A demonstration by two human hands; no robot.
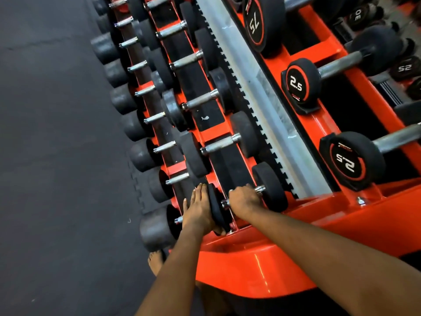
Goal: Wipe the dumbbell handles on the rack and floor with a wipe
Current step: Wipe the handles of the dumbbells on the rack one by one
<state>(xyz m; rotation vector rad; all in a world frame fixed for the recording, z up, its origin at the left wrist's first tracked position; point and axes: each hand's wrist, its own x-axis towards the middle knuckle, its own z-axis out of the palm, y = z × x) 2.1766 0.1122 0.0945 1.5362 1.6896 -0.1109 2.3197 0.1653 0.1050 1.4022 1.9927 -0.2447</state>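
Down at the near end of the orange rack (250, 258), the closest dumbbell (272, 190) lies on the middle tier. The right hand (245, 201) has its grip curled round the handle (259, 189). The left hand (198, 210) lies flat against the dumbbell's outer head, fingers straight and pressed together.

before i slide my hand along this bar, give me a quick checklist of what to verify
1. Grip: right hand curled round the handle: ok.
2. Cloth: a wipe under that hand: cannot tell, none shows.
3. Brace: left hand flat against the near head: ok.
4. Seat: far head resting on the rack: ok.
5. Path: next handle up the row uncovered: ok.
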